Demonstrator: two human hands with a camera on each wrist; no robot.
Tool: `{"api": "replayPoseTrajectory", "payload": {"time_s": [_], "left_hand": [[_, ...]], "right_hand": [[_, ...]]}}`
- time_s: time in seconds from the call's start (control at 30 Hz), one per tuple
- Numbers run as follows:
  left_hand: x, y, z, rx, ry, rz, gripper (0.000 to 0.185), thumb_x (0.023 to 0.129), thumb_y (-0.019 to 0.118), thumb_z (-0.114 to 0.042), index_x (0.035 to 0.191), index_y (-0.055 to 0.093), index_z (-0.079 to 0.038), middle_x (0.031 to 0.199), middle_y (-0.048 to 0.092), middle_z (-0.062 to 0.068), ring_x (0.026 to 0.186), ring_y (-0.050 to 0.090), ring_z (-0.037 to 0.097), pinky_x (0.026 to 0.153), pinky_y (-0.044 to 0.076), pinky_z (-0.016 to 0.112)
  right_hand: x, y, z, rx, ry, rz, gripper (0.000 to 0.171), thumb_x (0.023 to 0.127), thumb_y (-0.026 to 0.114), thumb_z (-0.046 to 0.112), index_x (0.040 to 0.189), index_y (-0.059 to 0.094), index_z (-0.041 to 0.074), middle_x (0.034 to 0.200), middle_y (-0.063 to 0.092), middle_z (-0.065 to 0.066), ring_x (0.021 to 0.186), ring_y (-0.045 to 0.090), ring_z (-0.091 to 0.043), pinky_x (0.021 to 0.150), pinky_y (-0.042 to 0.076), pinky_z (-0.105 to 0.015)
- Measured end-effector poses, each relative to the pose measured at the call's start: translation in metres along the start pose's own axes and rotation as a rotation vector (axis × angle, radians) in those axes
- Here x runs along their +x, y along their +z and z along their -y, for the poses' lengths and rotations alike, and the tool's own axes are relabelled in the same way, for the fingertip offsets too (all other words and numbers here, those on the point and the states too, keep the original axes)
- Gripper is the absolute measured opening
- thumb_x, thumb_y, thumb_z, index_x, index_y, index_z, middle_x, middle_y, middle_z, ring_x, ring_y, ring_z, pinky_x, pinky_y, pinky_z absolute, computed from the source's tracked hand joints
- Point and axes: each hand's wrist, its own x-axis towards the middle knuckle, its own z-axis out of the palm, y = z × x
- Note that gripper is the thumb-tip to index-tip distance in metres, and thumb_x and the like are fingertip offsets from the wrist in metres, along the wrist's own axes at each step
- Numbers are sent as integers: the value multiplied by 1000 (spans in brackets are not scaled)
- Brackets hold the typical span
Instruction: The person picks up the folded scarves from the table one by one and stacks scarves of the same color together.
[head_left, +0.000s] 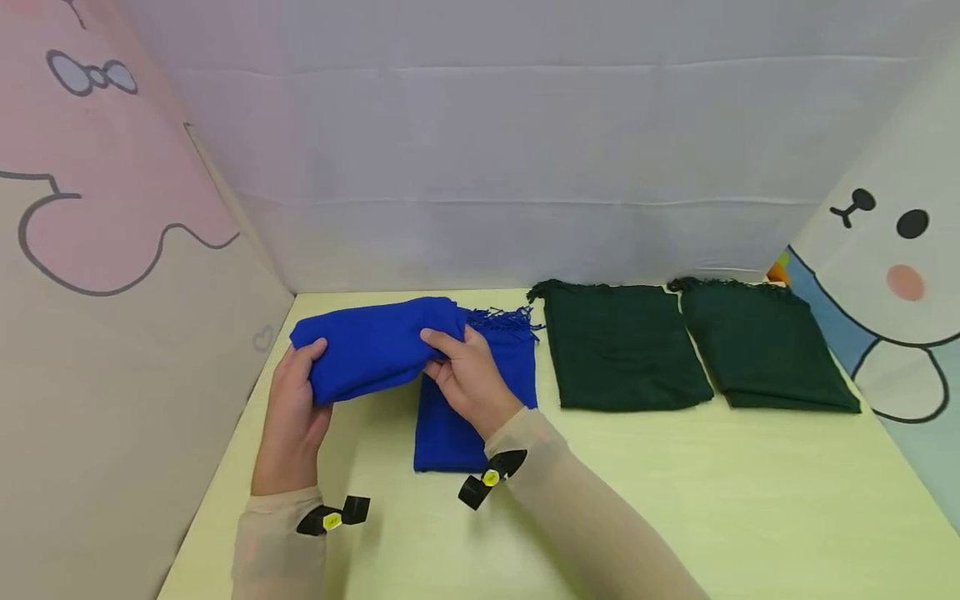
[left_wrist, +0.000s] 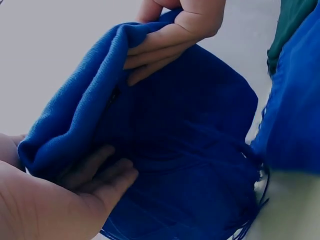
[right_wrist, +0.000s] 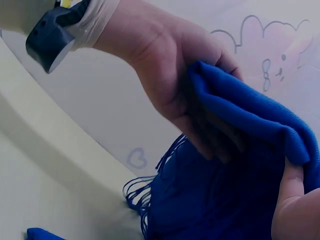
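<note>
Both hands hold up a folded blue fringed scarf (head_left: 367, 348) above the left part of the table. My left hand (head_left: 294, 421) grips its left end, thumb on top and the other fingers underneath. Toward the right end, my right hand (head_left: 471, 377) pinches the scarf with its thumb above. Seen from the wrists, the folded edge (left_wrist: 85, 95) runs between the hands, and the lower layers hang beneath with loose fringe (right_wrist: 142, 195). A second folded blue scarf (head_left: 450, 437) lies on the table, partly covered by the right hand and the raised scarf.
Two folded dark green scarves (head_left: 626, 354) (head_left: 765, 350) lie side by side at the back right of the pale table (head_left: 720, 500), fringes toward the rear. A white cloth wall (head_left: 510, 167) stands behind, with printed panels (head_left: 120, 375) on both sides.
</note>
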Motion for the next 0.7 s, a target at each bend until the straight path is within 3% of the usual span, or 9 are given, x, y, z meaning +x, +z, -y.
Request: {"api": "replayPoseTrajectory", "payload": {"time_s": [0.07, 0.33, 0.57, 0.7], "left_hand": [[3, 7, 1, 16, 6, 14, 59, 105, 50, -23, 157, 27, -12, 158, 25, 7, 132, 40, 16, 98, 47, 21], [21, 35, 9, -18, 35, 131, 51, 105, 48, -19, 153, 33, -9, 156, 30, 6, 131, 42, 15, 102, 44, 23], [38, 64, 15, -16, 25, 232, 43, 105, 48, -18, 146, 39, -9, 151, 33, 5, 125, 43, 14, 102, 42, 25], [48, 81, 17, -42, 15, 294, 40, 105, 48, -18, 143, 41, -9, 147, 36, 6, 118, 47, 13, 98, 45, 24]], "right_hand": [[-2, 0, 7, 9, -20, 7, 49, 97, 60, 0, 142, 41, 9, 107, 60, -7, 95, 67, -16, 87, 56, -31], [-4, -11, 34, -27, -112, -42, 42, 98, 61, 3, 136, 45, 8, 99, 58, -6, 81, 65, -14, 76, 56, -26], [-5, -25, 60, -85, -201, -90, 19, 97, 62, 4, 113, 54, 8, 86, 55, -4, 72, 61, -15, 69, 53, -25], [-8, -30, 76, -114, -250, -108, 15, 97, 62, 3, 108, 54, 9, 84, 54, -3, 70, 58, -14, 65, 51, -25]]}}
